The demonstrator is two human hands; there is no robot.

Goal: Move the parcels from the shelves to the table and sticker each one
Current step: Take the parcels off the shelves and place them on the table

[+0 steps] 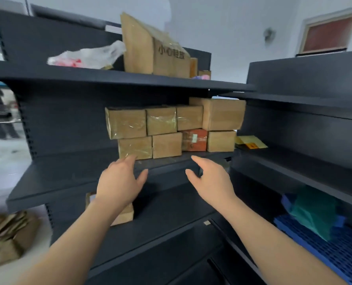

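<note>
Both hands are raised, fingers loose and empty. Left hand (119, 182) is nearer, fingertips just under the parcel stack (171, 128); right hand (211, 182) hangs below its right half. Stack sits on the middle shelf (68, 177).

The tall cardboard box (171, 64) standing on the top shelf (88, 76) is showing four dark Chinese characters printed in a row across its front face, reading 小心轻放. The reddish box (199, 145) sitting in the lower row on the middle shelf (68, 173) is carrying a small white label (194, 138), but its print is blurring beyond reading. The yellow paper (253, 139) lying on the right-hand shelf (294, 159) is bearing an orange tag (250, 145) with dark marks that are too small to make out.
</note>
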